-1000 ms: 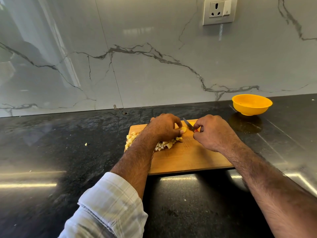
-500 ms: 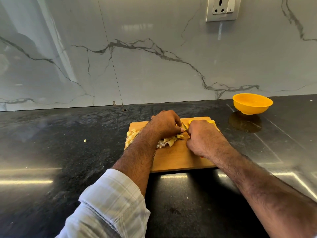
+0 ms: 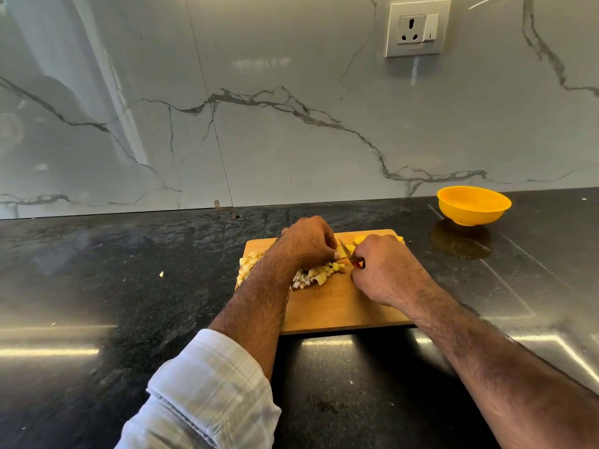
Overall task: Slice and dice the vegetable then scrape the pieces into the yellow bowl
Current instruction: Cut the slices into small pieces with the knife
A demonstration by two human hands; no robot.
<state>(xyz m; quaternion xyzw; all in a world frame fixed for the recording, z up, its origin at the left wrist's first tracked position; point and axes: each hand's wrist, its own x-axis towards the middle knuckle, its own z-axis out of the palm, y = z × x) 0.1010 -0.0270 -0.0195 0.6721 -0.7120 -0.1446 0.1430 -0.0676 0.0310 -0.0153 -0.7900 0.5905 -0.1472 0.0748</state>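
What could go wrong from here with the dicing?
1. The left hand holds the vegetable piece with its fingers right beside the knife blade; a slip could nick them.
2. Diced pieces lie under the left forearm and at the cutting board left edge; one stray bit already sits on the countertop, so more may spill.
3. The yellow bowl stands apart from the board, so scraping could scatter pieces.

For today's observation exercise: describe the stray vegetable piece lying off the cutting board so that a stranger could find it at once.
Start at the dark stone counter and find the wooden cutting board near its middle. Look left of the board, past the diced pile. The stray piece is a small pale-yellow bit lying alone on the black stone, apart from every other piece.
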